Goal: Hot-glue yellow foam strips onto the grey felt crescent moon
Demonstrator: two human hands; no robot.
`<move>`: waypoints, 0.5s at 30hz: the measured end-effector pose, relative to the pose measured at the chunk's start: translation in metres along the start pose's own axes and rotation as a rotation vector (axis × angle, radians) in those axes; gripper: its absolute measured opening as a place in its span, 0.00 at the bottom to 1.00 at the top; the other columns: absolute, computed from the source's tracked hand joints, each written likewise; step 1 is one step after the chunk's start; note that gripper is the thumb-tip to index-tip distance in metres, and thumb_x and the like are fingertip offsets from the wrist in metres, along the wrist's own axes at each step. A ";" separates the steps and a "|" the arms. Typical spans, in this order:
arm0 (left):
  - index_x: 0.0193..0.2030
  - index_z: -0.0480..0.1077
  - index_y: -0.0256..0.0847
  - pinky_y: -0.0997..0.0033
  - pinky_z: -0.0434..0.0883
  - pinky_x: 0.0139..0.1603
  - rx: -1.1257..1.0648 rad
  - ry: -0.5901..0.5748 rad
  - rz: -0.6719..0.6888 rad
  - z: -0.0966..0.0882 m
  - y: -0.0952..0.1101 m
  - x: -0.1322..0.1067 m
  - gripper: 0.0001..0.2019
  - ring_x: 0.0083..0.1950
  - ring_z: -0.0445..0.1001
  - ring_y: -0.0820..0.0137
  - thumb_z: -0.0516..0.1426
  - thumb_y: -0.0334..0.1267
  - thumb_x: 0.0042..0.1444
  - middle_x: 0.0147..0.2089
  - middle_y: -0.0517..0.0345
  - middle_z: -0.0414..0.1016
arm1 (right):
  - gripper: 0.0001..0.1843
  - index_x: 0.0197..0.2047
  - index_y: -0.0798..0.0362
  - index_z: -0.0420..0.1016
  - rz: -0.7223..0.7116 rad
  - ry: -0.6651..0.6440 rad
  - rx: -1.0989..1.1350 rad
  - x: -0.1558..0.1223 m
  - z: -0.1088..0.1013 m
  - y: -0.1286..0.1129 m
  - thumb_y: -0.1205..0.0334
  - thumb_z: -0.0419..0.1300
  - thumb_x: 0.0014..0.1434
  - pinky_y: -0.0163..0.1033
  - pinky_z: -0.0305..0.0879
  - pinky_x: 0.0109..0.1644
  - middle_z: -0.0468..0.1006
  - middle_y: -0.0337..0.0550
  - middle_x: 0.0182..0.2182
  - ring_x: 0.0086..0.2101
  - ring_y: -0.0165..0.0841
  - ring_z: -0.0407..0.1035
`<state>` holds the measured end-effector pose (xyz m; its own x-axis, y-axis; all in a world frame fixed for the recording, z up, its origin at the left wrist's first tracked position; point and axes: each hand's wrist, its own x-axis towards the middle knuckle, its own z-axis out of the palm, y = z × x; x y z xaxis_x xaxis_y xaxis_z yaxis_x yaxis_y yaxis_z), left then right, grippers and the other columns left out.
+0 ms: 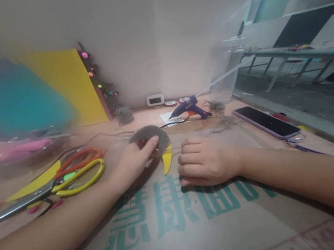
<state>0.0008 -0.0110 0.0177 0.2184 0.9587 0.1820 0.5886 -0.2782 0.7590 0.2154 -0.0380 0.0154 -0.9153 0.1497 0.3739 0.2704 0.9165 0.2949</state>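
Note:
In my left hand (137, 157) is a crescent-shaped piece, its upper part wrapped in grey yarn (147, 133) and its pointed tip bare yellow (167, 159). The thumb presses on the wrapped face; the other fingers are hidden behind it. A thin strand runs from the crescent to my right hand (200, 162), which is closed in a fist beside the yellow tip. The fingertips are curled out of sight. More grey yarn (220, 109) lies in a loose tangle behind my right hand.
Scissors (77, 174) with orange and yellow handles lie on the left, near a yellow cut piece (37, 183). A blue glue gun (188, 107) and a small digital clock (155, 100) stand at the back. A phone (269, 121) lies right, by the table edge.

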 end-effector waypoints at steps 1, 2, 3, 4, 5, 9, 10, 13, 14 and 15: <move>0.25 0.70 0.40 0.69 0.67 0.33 -0.001 0.004 0.008 0.000 -0.001 0.000 0.23 0.31 0.72 0.64 0.51 0.57 0.57 0.26 0.57 0.75 | 0.14 0.33 0.52 0.70 0.002 0.014 -0.010 0.000 -0.002 0.001 0.55 0.51 0.67 0.40 0.58 0.40 0.72 0.42 0.27 0.31 0.33 0.62; 0.25 0.70 0.40 0.69 0.67 0.33 -0.006 0.011 0.014 0.000 -0.002 0.000 0.22 0.31 0.72 0.64 0.51 0.57 0.57 0.26 0.57 0.75 | 0.14 0.32 0.52 0.70 0.029 0.040 -0.013 -0.001 -0.005 0.004 0.55 0.51 0.67 0.41 0.58 0.39 0.72 0.42 0.28 0.31 0.33 0.62; 0.25 0.70 0.40 0.70 0.67 0.32 -0.014 0.016 0.017 0.000 -0.002 0.000 0.22 0.31 0.72 0.64 0.51 0.57 0.57 0.26 0.57 0.76 | 0.14 0.32 0.52 0.69 0.078 0.077 -0.010 -0.002 -0.007 0.010 0.55 0.51 0.66 0.41 0.58 0.39 0.72 0.42 0.27 0.31 0.33 0.63; 0.26 0.70 0.40 0.70 0.66 0.32 -0.022 0.017 0.013 0.000 -0.002 0.000 0.22 0.31 0.72 0.64 0.52 0.56 0.57 0.26 0.58 0.76 | 0.14 0.31 0.52 0.68 0.151 0.126 -0.009 -0.005 -0.010 0.018 0.55 0.51 0.66 0.41 0.58 0.39 0.72 0.43 0.27 0.31 0.34 0.63; 0.26 0.71 0.40 0.70 0.66 0.31 -0.033 0.015 0.005 0.000 -0.002 0.000 0.21 0.30 0.72 0.65 0.52 0.56 0.57 0.26 0.58 0.76 | 0.14 0.29 0.52 0.67 0.250 0.178 -0.005 -0.009 -0.012 0.028 0.55 0.52 0.66 0.41 0.58 0.38 0.71 0.43 0.26 0.31 0.34 0.63; 0.28 0.71 0.40 0.71 0.66 0.28 -0.080 -0.019 -0.022 0.001 -0.002 0.000 0.21 0.30 0.72 0.66 0.52 0.57 0.57 0.26 0.58 0.76 | 0.15 0.26 0.51 0.64 0.846 0.409 -0.058 -0.034 -0.010 0.078 0.53 0.56 0.62 0.40 0.60 0.35 0.69 0.40 0.23 0.27 0.32 0.63; 0.28 0.71 0.40 0.71 0.66 0.28 -0.096 -0.025 -0.023 0.002 -0.003 0.000 0.21 0.30 0.72 0.65 0.52 0.56 0.57 0.27 0.58 0.76 | 0.11 0.30 0.51 0.66 0.996 0.431 -0.026 -0.042 -0.007 0.090 0.54 0.58 0.60 0.40 0.62 0.36 0.72 0.41 0.26 0.29 0.33 0.65; 0.29 0.71 0.41 0.71 0.67 0.30 -0.140 -0.013 -0.002 0.003 -0.005 0.000 0.19 0.31 0.74 0.64 0.54 0.55 0.56 0.28 0.58 0.77 | 0.19 0.50 0.54 0.67 1.236 0.420 0.204 -0.063 0.009 0.113 0.58 0.60 0.57 0.44 0.68 0.44 0.76 0.49 0.43 0.40 0.37 0.72; 0.29 0.71 0.41 0.71 0.67 0.31 -0.149 -0.010 0.003 0.004 -0.006 0.001 0.19 0.31 0.74 0.64 0.54 0.55 0.56 0.28 0.58 0.77 | 0.24 0.55 0.54 0.65 1.255 0.380 0.254 -0.068 0.015 0.117 0.58 0.61 0.55 0.46 0.68 0.49 0.74 0.52 0.49 0.45 0.39 0.72; 0.28 0.70 0.41 0.70 0.68 0.31 -0.158 -0.015 0.006 0.004 -0.007 0.001 0.19 0.31 0.74 0.64 0.54 0.55 0.56 0.28 0.57 0.77 | 0.29 0.59 0.55 0.62 1.246 0.338 0.298 -0.072 0.019 0.118 0.58 0.62 0.55 0.47 0.67 0.53 0.72 0.54 0.54 0.49 0.40 0.70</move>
<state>0.0001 -0.0083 0.0098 0.2340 0.9558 0.1778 0.4581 -0.2697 0.8470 0.3074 0.0669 0.0065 0.0263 0.8854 0.4642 0.7547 0.2869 -0.5901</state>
